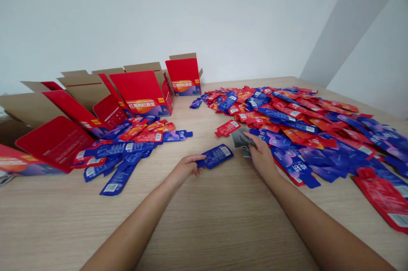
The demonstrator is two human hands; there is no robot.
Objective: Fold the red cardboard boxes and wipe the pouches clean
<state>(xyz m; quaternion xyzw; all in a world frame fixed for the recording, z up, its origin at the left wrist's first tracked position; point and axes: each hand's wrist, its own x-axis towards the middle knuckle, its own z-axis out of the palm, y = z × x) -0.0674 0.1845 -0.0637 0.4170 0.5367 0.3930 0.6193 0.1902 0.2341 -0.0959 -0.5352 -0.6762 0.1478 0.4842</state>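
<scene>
Near the middle of the table, my left hand [186, 166] pinches one end of a blue pouch [217, 157], whose printed side with a white barcode faces up. Just right of it, my right hand [259, 152] is closed on a crumpled grey cloth [240, 140], which is apart from the pouch. Behind the cloth lies a single red pouch [228, 128]. A large heap of red and blue pouches [287, 113] spreads beyond and to the right of my right hand. To the left of my left hand is a smaller pile of pouches [130, 147].
Open red cartons with raised flaps stand in a row along the left, among them a front carton [54, 143] and a middle carton [140, 92]. One carton [184, 77] stands farther back by the wall [223, 20]. A red pouch [382, 198] lies at the right on the wooden table [204, 228].
</scene>
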